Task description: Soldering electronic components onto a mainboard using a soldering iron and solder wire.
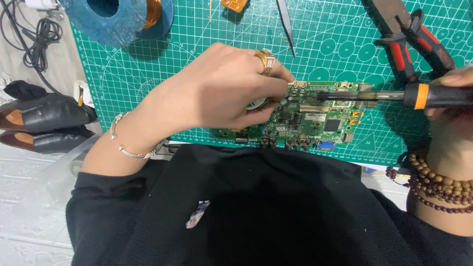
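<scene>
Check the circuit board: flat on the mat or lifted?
Flat. The circuit board lies on the green mat; the left hand rests on its left end.

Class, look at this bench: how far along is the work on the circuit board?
Done: the green circuit board lies on the cutting mat, with pliers and tweezers set aside. In hand: the left hand steadies the board at its left end while the right hand holds a soldering iron over it. Left: which joints are finished cannot be told.
</scene>
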